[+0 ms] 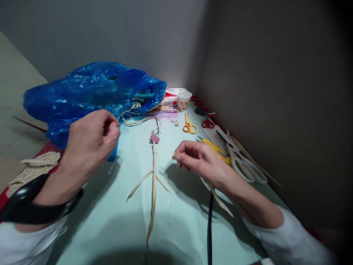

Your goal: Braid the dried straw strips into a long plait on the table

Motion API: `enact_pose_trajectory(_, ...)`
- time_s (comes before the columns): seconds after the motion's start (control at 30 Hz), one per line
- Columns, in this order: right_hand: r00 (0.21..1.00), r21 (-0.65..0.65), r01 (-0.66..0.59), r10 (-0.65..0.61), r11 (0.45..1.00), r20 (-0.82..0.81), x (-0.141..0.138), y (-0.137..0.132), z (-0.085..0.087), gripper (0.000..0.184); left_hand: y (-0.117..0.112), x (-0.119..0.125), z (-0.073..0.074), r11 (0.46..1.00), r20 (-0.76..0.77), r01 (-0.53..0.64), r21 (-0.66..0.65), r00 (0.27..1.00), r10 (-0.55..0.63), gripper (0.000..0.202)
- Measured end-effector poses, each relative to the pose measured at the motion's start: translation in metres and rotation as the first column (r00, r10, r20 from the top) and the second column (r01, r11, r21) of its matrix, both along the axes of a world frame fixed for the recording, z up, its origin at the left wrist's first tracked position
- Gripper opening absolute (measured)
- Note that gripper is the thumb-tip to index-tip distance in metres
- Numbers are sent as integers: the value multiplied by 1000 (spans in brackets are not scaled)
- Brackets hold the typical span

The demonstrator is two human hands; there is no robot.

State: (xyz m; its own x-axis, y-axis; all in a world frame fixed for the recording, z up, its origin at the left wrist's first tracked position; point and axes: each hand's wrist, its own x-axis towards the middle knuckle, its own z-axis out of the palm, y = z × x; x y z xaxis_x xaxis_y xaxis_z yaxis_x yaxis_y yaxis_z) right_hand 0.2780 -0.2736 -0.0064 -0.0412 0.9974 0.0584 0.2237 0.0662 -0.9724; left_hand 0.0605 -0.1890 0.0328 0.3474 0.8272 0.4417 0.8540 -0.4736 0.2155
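Note:
A thin braid of pale plant-fibre strips lies down the middle of the work surface. A pink binder clip grips it near the top, and its lower end spreads into three loose flat strips. My left hand hovers to the left of the braid, fingers curled and thumb pressed against them. To the right of the braid, my right hand is raised with thumb and forefinger pinched together. Both hands are apart from the braid. I cannot make out anything held in either pinch.
A blue plastic bag fills the back left. Behind the braid stand a paper cup and orange-handled scissors. Along the right wall lie a yellow glue gun, white-handled scissors and red-handled scissors. A black cord runs toward me.

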Motion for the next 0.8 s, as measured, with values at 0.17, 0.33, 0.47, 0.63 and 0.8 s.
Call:
enact_pose_trajectory(0.17,942,-91,101,-125,991,-312,0,10,-8,18,-9,-20,-30,894,97,162,-418,986,-133,29)
enact_pose_trajectory(0.33,945,-133,10,-52,991,-322,-15,14,-19,16,-26,2,-59,798,-1,207,-566,968,-251,31)
enact_pose_trajectory(0.47,985,-107,64,-80,992,-152,-22,14,-16,12,-28,10,-64,783,-37,259,-565,940,-338,18)
enact_pose_trajectory(0.63,994,-137,55,-41,989,99,-23,12,-13,10,-29,5,-67,751,70,286,-595,949,-306,15)
enact_pose_trajectory(0.8,921,-126,-27,73,992,383,-30,6,-24,17,-31,5,-67,706,210,269,-655,962,-172,17)
